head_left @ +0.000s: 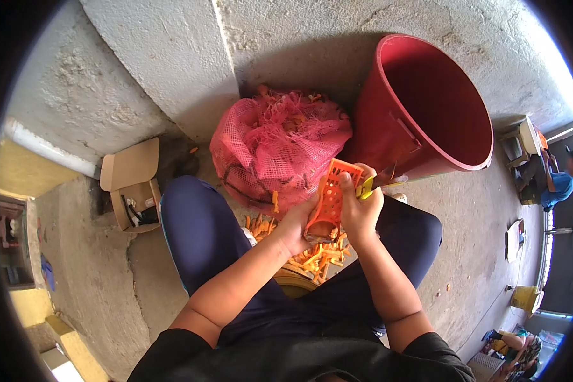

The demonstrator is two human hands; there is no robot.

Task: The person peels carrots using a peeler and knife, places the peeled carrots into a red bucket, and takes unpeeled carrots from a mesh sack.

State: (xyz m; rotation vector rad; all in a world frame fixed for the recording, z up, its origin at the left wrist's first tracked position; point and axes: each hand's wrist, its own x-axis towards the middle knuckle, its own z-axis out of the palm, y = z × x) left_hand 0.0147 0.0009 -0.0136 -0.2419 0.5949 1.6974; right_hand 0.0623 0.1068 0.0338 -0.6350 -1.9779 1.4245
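My left hand is closed around the lower end of an orange perforated plastic piece, which tilts upward in front of me. My right hand grips a yellow-handled tool, whose dark end points to the right; I cannot make out its exact kind. The right thumb also presses on the face of the orange piece. Below both hands, between my knees, orange strips lie heaped over a yellowish container. Just beyond my hands sits a stuffed pink mesh sack, with one orange strip hanging on its side.
A large red bin leans tilted beside the sack, against the concrete wall. An open cardboard box with dark items stands left of my knee. At the far right a person in a blue shirt sits. A yellow bucket is at lower right.
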